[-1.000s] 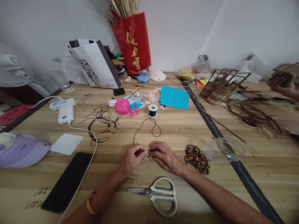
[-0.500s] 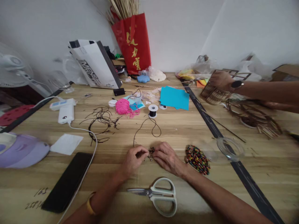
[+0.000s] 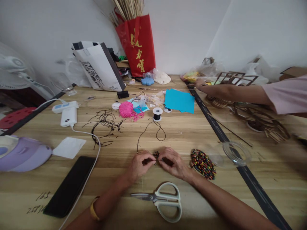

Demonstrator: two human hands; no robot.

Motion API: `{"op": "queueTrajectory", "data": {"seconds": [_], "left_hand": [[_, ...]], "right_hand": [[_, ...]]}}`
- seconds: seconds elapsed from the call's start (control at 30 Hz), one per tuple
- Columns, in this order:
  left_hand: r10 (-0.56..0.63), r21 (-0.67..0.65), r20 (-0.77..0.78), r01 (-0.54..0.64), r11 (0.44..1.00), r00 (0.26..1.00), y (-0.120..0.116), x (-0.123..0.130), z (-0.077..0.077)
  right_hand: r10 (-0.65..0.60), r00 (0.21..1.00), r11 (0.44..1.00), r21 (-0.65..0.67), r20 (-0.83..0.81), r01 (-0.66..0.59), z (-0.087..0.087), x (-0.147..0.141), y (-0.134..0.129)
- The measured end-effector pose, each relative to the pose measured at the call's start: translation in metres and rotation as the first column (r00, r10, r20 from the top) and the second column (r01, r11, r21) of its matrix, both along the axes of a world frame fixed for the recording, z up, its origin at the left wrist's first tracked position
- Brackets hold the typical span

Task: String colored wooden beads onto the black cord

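At the far side, gold Chinese characters run down the red bag [image 3: 146,44]; the lower two read 力 and 寶. Left of it, the white paper bag [image 3: 99,68] shows "MENS" in black, its smaller print illegible. Near left, handwritten on the tabletop [image 3: 21,191]: "165" and, below, "2583", its end unclear.

Between the left hand [image 3: 139,166] and the right hand [image 3: 175,164] there is only a narrow gap, and small beads [image 3: 156,154] lie close to it. Nearer to the body, the scissors [image 3: 165,203] occupy the place between the forearms. Straight ahead, the black cord [image 3: 165,135] and the spool [image 3: 157,115] are in the way; to the right of them, the bare table [image 3: 189,135] offers a passage until the blue paper [image 3: 179,100]. Just beside the right forearm, the bead strings [image 3: 203,163] limit the room. At far right, another person's arm [image 3: 235,93] blocks the way.
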State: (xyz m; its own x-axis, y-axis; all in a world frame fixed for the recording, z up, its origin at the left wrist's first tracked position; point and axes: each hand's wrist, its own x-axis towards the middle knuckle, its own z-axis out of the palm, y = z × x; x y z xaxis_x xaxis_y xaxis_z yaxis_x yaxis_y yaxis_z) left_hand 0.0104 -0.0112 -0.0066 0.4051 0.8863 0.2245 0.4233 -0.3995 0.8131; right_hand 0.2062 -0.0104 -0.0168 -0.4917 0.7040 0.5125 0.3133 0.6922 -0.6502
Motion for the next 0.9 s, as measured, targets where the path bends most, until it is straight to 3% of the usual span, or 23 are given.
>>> {"op": "queueTrajectory", "data": {"seconds": [0.2, 0.9], "left_hand": [[-0.001, -0.008, -0.009, 0.001, 1.000, 1.000, -0.0004, 0.0001, 0.0022], [-0.017, -0.017, -0.005, 0.017, 1.000, 1.000, -0.0012, 0.0004, -0.0007]], "right_hand": [[0.016, 1.000, 1.000, 0.002, 0.002, -0.016, 0.0054, -0.0011, -0.0004], [0.023, 1.000, 1.000, -0.005, 0.016, -0.023, -0.0004, 0.0001, 0.0000]]}}
